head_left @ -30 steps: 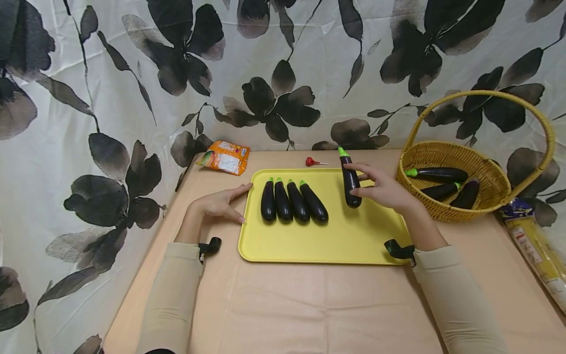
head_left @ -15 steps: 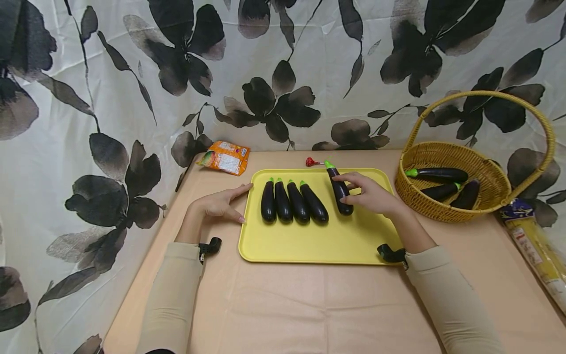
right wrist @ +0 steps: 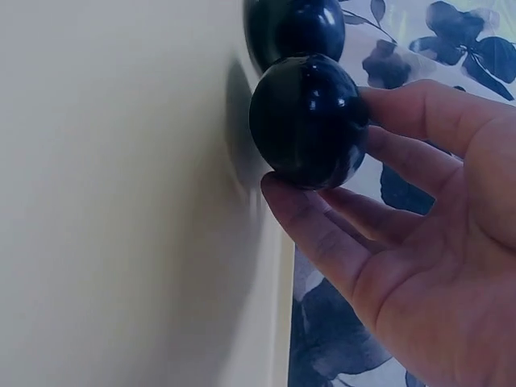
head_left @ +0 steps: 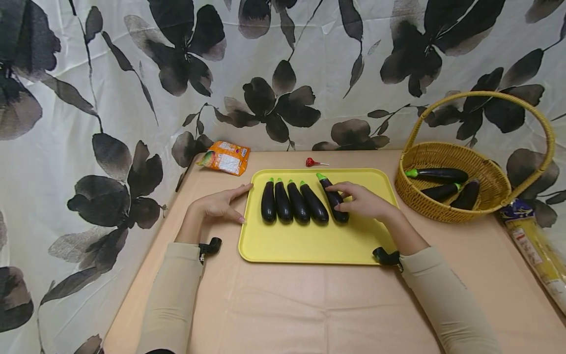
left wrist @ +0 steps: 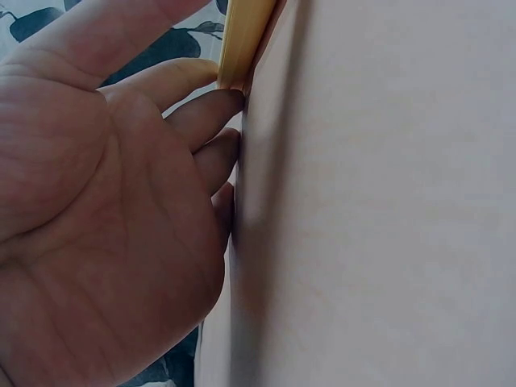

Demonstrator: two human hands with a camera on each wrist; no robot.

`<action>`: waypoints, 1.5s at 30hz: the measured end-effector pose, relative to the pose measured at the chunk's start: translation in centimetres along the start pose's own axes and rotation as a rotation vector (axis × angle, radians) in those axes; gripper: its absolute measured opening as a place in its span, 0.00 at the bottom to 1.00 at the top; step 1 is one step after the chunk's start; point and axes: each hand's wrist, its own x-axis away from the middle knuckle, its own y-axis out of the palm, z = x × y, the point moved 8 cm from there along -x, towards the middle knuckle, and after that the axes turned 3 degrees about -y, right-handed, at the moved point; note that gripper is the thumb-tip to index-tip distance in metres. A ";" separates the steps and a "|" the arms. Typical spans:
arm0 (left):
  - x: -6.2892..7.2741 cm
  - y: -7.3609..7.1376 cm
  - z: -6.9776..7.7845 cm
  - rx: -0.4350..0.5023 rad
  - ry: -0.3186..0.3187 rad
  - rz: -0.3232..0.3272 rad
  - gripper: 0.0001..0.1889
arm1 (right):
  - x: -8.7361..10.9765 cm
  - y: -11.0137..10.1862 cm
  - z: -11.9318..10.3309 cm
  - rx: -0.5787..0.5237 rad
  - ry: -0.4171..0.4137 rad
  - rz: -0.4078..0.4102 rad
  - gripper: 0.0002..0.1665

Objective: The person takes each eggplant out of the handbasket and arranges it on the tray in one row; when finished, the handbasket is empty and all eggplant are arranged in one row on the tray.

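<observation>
My right hand (head_left: 360,200) pinches a dark, glossy eggplant (head_left: 332,198) with a green stem end over the yellow tray (head_left: 287,248). In the right wrist view the thumb and fingers grip this eggplant (right wrist: 306,121) at its sides, its round end facing the camera; a second eggplant (right wrist: 298,28) is just behind it. Several more eggplants (head_left: 299,202) lie side by side to its left, stems pointing away from me. My left hand (head_left: 216,204) rests against the tray's left edge, fingers extended. In the left wrist view its fingertips touch the tray's side (left wrist: 242,44).
A wicker basket (head_left: 442,214) with a tall handle stands to the right, with three eggplants (head_left: 438,174) visible inside. An orange packet (head_left: 225,157) and a small red-headed item (head_left: 313,162) lie behind the tray. A yellow package (head_left: 537,246) lies at the right edge.
My right hand has carried the eggplant leftward and lower, closer to the row on the tray. The left hand has stayed at the tray's edge.
</observation>
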 end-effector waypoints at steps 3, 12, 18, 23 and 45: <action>0.0 0.0 0.0 -0.004 0.002 0.000 0.67 | -0.1 0.3 -0.1 0.022 -0.013 -0.007 0.33; 0.0 -0.1 -0.1 -0.004 -0.005 0.002 0.67 | -0.3 0.6 -0.2 0.037 -0.012 -0.020 0.32; 0.0 -0.1 -0.1 -0.005 -0.003 0.001 0.67 | -0.3 0.7 -0.1 0.048 -0.021 -0.026 0.31; 0.0 -0.1 0.0 -0.006 0.000 0.000 0.68 | -0.4 0.9 -0.1 0.065 -0.032 -0.034 0.30; -0.1 0.0 -0.1 -0.024 0.001 0.001 0.67 | -0.2 1.2 -0.6 0.088 -0.050 -0.043 0.33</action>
